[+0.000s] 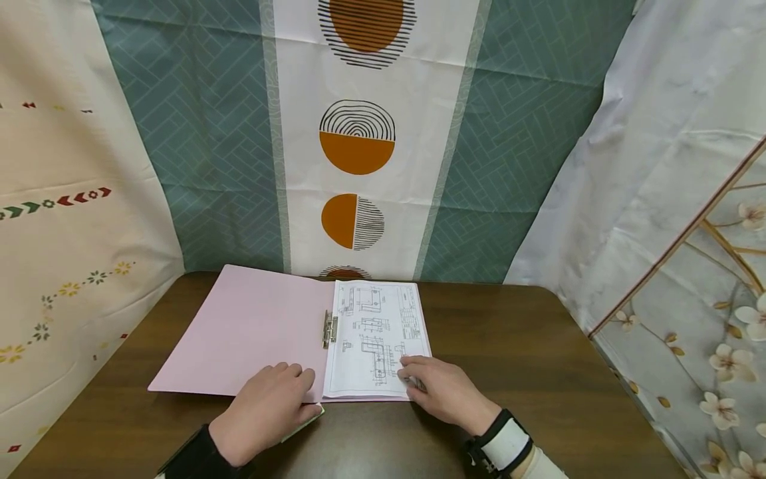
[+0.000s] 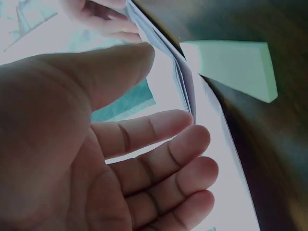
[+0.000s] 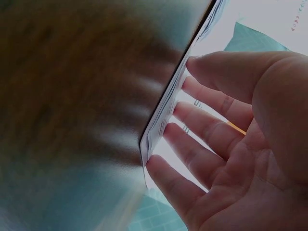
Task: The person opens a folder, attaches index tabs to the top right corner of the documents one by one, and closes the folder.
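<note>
A pink clip folder lies spread open on the table. White sheets with printed technical drawings lie on its right half, beside a metal clip at the fold. My left hand rests at the front edge of the folder's left cover, fingers loosely bent and holding nothing. With its fingertips, my right hand touches the sheets near their lower right corner. A pale green block lies on the table by the folder's front edge, partly hidden by my left hand in the head view; its kind is unclear.
The dark wooden table extends to both sides of the folder. A patterned curtain hangs along its back edge. Cream cloth hangs at the left, and floral cloth at the right.
</note>
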A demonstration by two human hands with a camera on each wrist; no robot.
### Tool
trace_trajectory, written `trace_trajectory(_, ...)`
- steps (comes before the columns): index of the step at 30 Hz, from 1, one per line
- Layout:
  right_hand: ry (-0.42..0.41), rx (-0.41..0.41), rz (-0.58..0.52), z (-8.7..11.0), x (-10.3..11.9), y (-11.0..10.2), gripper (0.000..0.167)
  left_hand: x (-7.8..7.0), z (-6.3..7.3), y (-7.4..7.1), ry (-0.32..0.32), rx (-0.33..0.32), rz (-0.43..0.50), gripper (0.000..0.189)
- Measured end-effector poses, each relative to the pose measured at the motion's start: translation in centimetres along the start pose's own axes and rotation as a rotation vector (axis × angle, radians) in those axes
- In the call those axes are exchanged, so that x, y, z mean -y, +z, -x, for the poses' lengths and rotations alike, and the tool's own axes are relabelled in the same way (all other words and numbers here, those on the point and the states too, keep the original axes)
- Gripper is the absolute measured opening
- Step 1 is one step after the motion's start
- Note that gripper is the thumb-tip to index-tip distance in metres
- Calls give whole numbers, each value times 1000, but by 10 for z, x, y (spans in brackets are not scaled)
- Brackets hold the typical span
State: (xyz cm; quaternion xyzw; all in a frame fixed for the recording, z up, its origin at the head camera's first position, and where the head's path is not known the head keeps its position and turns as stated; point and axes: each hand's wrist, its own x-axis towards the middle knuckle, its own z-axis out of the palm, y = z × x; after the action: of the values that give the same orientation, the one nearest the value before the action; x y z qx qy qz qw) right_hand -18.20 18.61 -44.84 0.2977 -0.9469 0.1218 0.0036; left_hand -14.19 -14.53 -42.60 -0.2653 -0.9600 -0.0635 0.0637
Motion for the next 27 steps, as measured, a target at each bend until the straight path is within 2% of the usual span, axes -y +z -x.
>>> trace_trajectory(3, 6, 3, 4, -1, -1, 1, 28, -2, 5, 0, 3, 24, 18, 41)
trace_trajectory(6, 4, -1, 9, -1, -2, 1, 27, -2, 10, 0, 16, 31, 4, 44)
trace_trajectory(10, 0, -3, 9, -1, -2, 1, 27, -1, 14, 2, 8, 72, -7, 47)
trace_trajectory(23, 7, -7, 5, 0, -4, 4, 27, 0, 11, 6, -67, 156, 8, 44)
trace_trajectory(27, 5, -10, 6, 0, -4, 3, 27, 2, 11, 7, -57, 156, 20, 41)
